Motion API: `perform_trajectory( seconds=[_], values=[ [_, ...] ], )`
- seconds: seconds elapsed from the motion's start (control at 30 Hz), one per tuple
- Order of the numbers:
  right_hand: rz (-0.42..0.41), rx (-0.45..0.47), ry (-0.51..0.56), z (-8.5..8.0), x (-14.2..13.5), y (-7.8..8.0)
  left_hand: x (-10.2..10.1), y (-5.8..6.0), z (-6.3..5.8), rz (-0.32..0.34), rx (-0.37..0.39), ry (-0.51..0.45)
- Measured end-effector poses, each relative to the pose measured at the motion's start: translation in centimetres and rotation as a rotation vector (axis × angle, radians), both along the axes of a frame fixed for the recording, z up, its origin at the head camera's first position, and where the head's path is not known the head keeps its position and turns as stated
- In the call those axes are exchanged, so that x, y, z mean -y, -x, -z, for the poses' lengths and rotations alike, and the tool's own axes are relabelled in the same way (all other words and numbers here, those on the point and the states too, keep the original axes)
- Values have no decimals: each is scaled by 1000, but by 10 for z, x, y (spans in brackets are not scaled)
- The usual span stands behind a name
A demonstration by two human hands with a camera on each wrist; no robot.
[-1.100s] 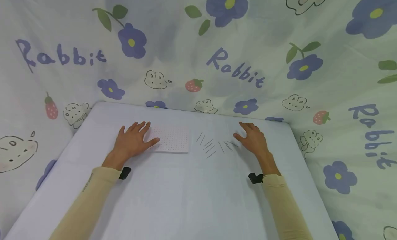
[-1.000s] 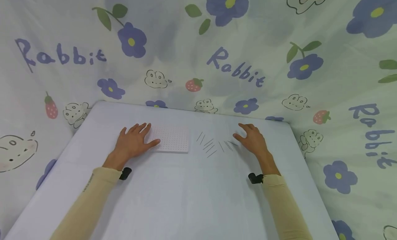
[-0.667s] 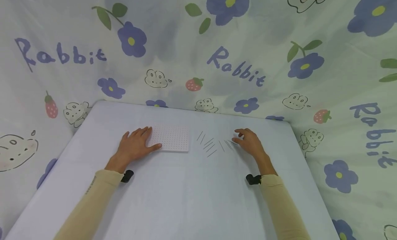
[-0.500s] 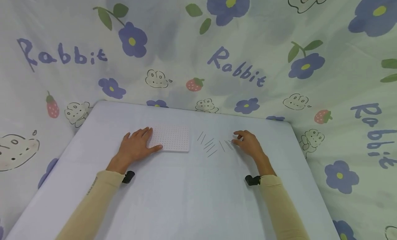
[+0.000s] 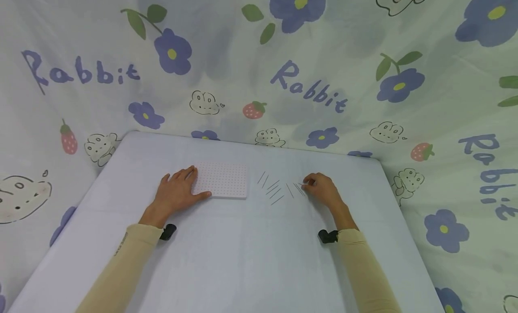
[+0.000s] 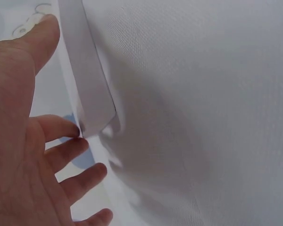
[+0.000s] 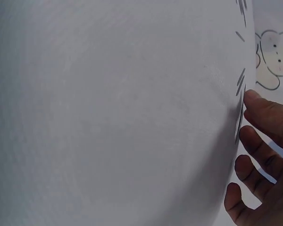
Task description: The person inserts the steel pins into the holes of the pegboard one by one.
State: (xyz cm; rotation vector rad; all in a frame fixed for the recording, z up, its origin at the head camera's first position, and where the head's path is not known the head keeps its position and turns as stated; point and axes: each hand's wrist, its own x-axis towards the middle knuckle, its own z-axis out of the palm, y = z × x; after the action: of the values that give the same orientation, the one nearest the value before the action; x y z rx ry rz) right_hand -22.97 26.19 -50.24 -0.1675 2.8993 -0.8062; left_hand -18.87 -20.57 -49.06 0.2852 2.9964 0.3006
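In the head view a flat white board (image 5: pixel 224 180) dotted with small holes lies on the table. My left hand (image 5: pixel 174 194) is spread at its left end, thumb along the near edge. The left wrist view shows the left hand's (image 6: pixel 23 132) index fingertip touching a corner of the board (image 6: pixel 87 75). Right of the board lie several thin dark needle-like rods (image 5: pixel 273 189). My right hand (image 5: pixel 323 189) is over the rightmost ones, thumb and index finger close together. In the right wrist view its fingertips are beside some rods (image 7: pixel 239 115); whether one is pinched is unclear.
A white cloth covers the table (image 5: pixel 243 259). Behind and beside it hangs a patterned curtain (image 5: pixel 226 65) with flowers and rabbits. A small black device sits at each wrist.
My right hand has moved down and left towards the rods, and its thumb and index finger have closed together. My left hand has shifted slightly nearer along the board's end.
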Motion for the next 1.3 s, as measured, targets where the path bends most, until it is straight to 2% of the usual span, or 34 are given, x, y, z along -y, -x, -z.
perform_trajectory(
  seconds=[0.33, 0.83, 1.3],
  values=[
    [5, 12, 4, 3, 2, 1, -1, -2, 0, 0, -29, -11],
    [-37, 43, -59, -1, 7, 1, -1, -3, -1, 0, -28, 3],
    [-52, 53, -94, 3, 7, 1, -1, -3, 1, 1, -27, -19]
  ],
)
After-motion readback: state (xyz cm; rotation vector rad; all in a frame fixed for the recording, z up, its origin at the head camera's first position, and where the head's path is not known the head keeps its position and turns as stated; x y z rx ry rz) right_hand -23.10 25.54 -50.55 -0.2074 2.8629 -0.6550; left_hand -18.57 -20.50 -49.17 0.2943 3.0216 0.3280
